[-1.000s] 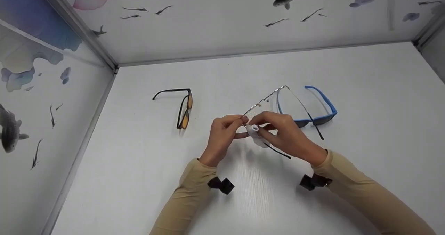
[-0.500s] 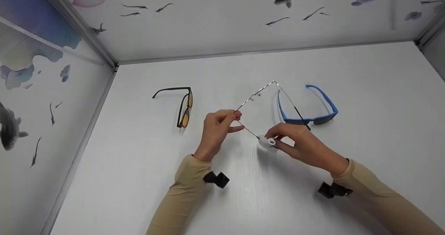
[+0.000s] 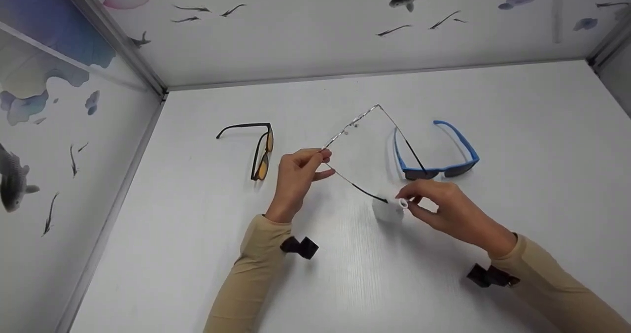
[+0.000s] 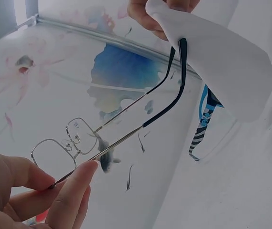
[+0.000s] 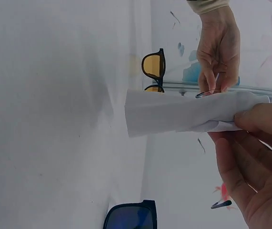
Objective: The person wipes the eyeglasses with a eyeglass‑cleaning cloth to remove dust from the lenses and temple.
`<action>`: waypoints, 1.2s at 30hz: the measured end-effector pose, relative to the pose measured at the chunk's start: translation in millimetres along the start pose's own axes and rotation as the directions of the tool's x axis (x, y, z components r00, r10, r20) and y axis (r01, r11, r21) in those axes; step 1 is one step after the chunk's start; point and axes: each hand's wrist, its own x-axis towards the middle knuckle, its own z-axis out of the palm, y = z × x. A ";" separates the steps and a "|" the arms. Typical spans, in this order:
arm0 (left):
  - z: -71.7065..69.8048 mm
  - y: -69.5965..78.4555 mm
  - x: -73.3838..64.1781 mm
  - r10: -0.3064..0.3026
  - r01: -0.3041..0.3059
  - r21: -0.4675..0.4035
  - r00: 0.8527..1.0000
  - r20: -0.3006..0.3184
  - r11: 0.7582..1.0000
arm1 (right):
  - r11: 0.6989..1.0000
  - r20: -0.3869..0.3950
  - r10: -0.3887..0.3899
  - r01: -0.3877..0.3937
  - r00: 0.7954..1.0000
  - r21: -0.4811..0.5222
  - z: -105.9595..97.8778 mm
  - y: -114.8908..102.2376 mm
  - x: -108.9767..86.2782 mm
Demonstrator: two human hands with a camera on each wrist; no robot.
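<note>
Pinching the wire glasses (image 3: 353, 123) in the left hand (image 3: 296, 175), white cloth (image 4: 226, 64) in the right hand (image 3: 456, 212); best wipe the temple (image 4: 159, 115) between them lightly.

Blue sunglasses (image 3: 458, 169), black glasses (image 3: 269, 143) with 2 amber lenses (image 3: 263, 167), white table (image 3: 197, 219), fish-patterned walls (image 3: 296, 47)
</note>
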 end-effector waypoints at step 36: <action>19.3 0.4 -2.4 0.051 -0.051 -0.072 0.999 0.005 0.996 | 0.908 -0.195 -0.116 0.024 0.974 -0.419 36.9 -7.7 43.9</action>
